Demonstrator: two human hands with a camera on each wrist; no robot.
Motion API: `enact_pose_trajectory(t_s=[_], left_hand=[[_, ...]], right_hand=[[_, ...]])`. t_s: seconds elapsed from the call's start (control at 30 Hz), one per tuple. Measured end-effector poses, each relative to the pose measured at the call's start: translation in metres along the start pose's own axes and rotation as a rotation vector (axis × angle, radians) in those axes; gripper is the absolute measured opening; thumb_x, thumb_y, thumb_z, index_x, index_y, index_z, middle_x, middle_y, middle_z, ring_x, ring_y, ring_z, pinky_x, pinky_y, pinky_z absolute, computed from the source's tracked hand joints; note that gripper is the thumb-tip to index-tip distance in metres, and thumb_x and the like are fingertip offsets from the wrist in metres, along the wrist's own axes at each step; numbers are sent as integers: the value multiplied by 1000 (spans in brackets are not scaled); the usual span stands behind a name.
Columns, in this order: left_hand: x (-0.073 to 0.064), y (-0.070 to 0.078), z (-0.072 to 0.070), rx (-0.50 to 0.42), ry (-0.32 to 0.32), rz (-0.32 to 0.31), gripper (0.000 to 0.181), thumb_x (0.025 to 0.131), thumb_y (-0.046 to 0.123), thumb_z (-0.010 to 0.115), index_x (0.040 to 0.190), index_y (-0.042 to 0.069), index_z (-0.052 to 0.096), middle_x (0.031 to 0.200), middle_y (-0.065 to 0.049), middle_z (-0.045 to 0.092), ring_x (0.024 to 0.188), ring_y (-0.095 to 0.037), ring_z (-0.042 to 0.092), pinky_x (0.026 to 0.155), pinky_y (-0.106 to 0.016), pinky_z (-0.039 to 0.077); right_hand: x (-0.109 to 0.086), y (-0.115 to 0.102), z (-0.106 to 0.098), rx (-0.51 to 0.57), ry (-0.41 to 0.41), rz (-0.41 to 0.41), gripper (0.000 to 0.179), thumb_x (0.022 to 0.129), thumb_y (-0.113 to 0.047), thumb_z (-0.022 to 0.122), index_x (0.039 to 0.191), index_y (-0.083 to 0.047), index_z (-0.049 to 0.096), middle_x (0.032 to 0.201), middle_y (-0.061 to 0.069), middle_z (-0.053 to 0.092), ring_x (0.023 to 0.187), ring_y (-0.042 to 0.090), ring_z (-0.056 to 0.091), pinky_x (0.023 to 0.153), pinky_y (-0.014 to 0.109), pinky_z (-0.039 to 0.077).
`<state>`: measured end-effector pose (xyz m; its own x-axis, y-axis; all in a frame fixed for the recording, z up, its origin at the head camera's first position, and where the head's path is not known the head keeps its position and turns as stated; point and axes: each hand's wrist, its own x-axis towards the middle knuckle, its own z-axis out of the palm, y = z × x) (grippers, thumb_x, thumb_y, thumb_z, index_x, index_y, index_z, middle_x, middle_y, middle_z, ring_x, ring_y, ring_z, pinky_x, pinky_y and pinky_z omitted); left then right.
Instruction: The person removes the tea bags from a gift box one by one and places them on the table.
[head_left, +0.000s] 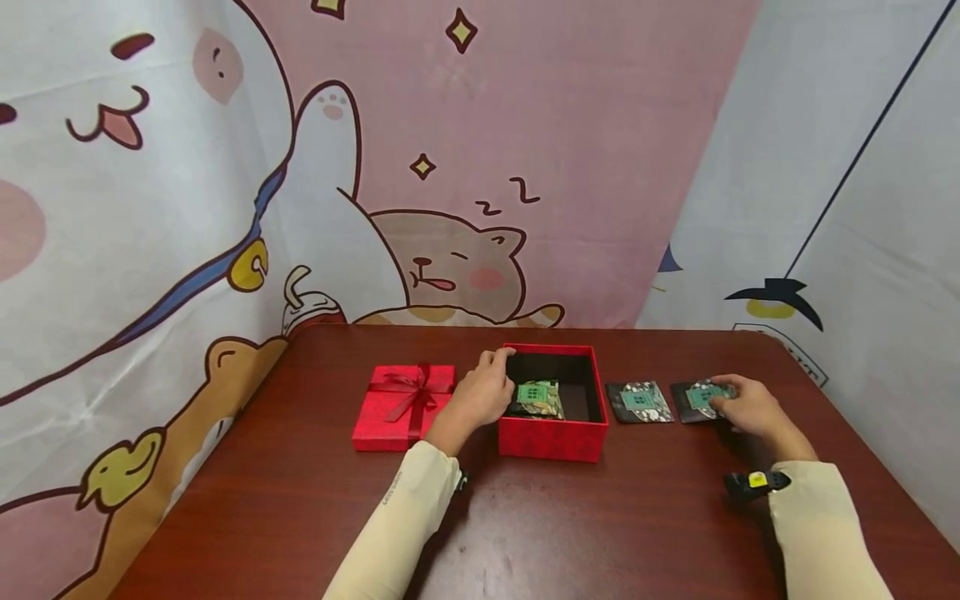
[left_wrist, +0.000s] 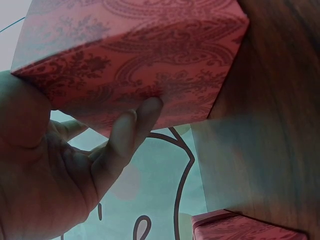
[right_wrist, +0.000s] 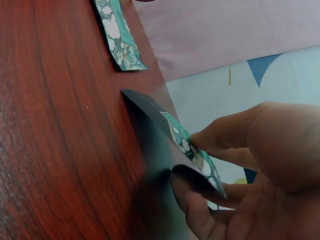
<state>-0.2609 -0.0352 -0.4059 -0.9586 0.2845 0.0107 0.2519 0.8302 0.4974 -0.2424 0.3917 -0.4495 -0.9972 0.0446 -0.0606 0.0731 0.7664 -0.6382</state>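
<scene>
A red gift box (head_left: 551, 440) stands without its lid, its dark inside showing. One green-labelled packet (head_left: 540, 400) lies in it toward the left. My left hand (head_left: 483, 390) grips the box's left wall; several fingers (left_wrist: 150, 112) rest against its patterned outer side. To the right of the box a second packet (head_left: 640, 402) lies flat on the table. Farther right, my right hand (head_left: 750, 407) pinches a third packet (head_left: 697, 400) by its right end. In the right wrist view this packet (right_wrist: 182, 142) is bent and tilted, with its near end raised off the table.
A red lid (head_left: 378, 421) with a ribbon bow lies on the table left of the box. The brown table (head_left: 600, 525) reaches back to a cloth backdrop (head_left: 585, 167) with cartoon animals. A black band with a yellow piece (head_left: 757, 481) sits at the right wrist.
</scene>
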Motion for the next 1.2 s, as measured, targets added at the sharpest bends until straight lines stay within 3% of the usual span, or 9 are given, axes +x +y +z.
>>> enact_pose_trajectory(t_s=[0.17, 0.27, 0.47, 0.57, 0.67, 1.2], left_hand=[[-1, 0, -1, 4, -4, 2, 49, 101, 21, 46, 149, 21, 35, 145, -13, 42, 99, -37, 62, 89, -46, 49], [-1, -1, -1, 1, -5, 5, 49, 101, 20, 46, 149, 20, 35, 145, -13, 42, 100, -37, 61, 90, -46, 49], [0, 0, -2, -2, 3, 2, 49, 101, 20, 45, 148, 21, 35, 145, -12, 42, 101, -38, 61, 91, -47, 49], [-1, 0, -2, 5, -1, -2, 49, 101, 21, 45, 148, 21, 35, 145, -12, 42, 101, -38, 61, 90, -47, 49], [-1, -1, -2, 6, -1, 3, 49, 101, 21, 45, 149, 21, 35, 145, -12, 42, 101, -38, 61, 90, -46, 49], [0, -1, 0, -9, 2, 8, 49, 100, 20, 47, 148, 20, 36, 144, -14, 43, 97, -37, 62, 89, -47, 50]], right_hand=[[-1, -3, -1, -76, 2, -16, 50, 93, -12, 58, 133, 14, 43, 90, 26, 57, 61, 20, 58, 54, 34, 52], [-2, -4, -3, -97, 2, -33, 54, 92, -12, 59, 135, 15, 40, 93, 31, 58, 60, 20, 60, 53, 35, 51], [-3, -8, -6, -124, -4, -19, 67, 93, -16, 59, 140, 20, 29, 122, 47, 48, 90, 47, 63, 70, 48, 56], [-4, -11, -7, -143, -15, 14, 68, 93, -20, 59, 140, 19, 29, 124, 47, 47, 104, 55, 57, 82, 60, 51], [-6, -14, -7, -140, -8, 27, 66, 94, -21, 59, 140, 18, 30, 125, 47, 46, 108, 57, 54, 86, 65, 46], [-19, -71, -6, -31, 55, -16, 58, 98, -23, 57, 138, 14, 39, 120, 40, 55, 98, 46, 62, 73, 48, 54]])
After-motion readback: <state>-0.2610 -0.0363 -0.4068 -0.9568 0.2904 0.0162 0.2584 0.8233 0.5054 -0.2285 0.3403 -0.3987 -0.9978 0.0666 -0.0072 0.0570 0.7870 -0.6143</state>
